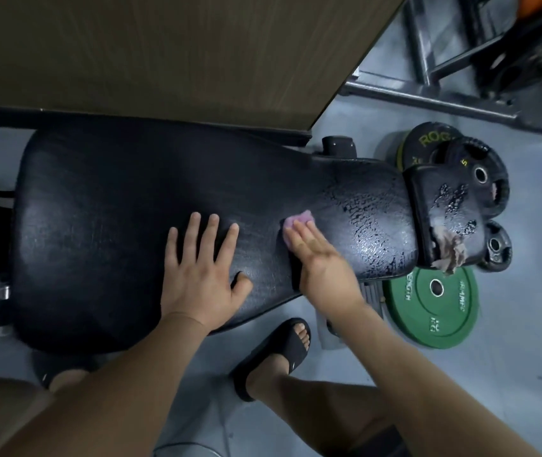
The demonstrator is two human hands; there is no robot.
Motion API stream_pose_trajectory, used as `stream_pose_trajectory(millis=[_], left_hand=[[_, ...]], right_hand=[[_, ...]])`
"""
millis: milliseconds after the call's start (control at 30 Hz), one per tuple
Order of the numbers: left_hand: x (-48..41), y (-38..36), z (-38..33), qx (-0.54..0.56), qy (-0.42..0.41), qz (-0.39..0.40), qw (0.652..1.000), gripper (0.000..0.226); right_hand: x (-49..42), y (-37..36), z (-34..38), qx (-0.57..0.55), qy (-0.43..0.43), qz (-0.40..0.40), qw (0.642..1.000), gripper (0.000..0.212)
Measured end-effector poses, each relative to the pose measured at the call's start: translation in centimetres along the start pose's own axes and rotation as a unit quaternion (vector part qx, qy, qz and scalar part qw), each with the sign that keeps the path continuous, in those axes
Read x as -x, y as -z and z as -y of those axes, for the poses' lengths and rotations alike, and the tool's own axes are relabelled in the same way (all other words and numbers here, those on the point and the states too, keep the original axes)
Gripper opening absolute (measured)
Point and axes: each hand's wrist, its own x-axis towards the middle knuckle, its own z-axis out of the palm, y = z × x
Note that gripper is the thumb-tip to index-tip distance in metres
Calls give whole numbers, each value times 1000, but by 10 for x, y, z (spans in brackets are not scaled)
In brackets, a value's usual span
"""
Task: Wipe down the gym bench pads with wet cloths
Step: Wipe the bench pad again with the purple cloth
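Right hand [315, 255], fingers flat together, presses a crumpled purple cloth [296, 222] onto the cracked, glossy black pad [114, 209]; left hand [203, 268] lies spread.

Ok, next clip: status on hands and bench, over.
Left hand flat on the bench pad, empty. Right hand pressing purple cloth to the pad, fingers straight. Narrow end looks wet. Nothing in the way.

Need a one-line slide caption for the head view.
Right hand presses a purple cloth on the black bench pad while the left hand rests flat beside it.
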Motion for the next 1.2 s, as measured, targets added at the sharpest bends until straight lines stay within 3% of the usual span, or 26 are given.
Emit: stream_pose_trajectory(millis=[167,233,367,433,500,567,700,800,967,1133,1200], left_hand=[[0,-1,1,11,2,3,1000,81],[0,-2,1,14,1,1,1000,81],[-1,-3,1,19,0,-7,1000,81],[-1,-3,1,18,-1,-7,1000,81],[-1,-4,1,15,0,-8,1000,81],[-1,-4,0,14,1,-10,1000,81],[-1,-5,0,17,-2,-16,1000,80],[-1,-3,0,18,-1,-12,1000,80],[-2,-3,-1,16,0,-3,1000,81],[-1,-1,-1,14,2,-1,1000,82],[-2,-1,-1,16,1,-5,1000,82]], right_hand=[[-56,16,-31,1,-170,-35,985,73],[-55,8,-6,2,-142,-45,989,74],[-37,0,-4,7,8,-1,1000,78],[-52,9,-34,12,-23,-32,999,84],[-72,19,-57,9,-126,-48,991,81],[-85,21,-54,10,-177,-57,982,75],[-64,1,-19,16,-66,-45,997,73],[-64,9,-37,6,1,-25,1000,80],[-101,29,-66,10,-183,-49,982,76],[-83,6,-43,6,-26,-27,999,77],[-93,17,-63,3,-32,-41,999,78]])
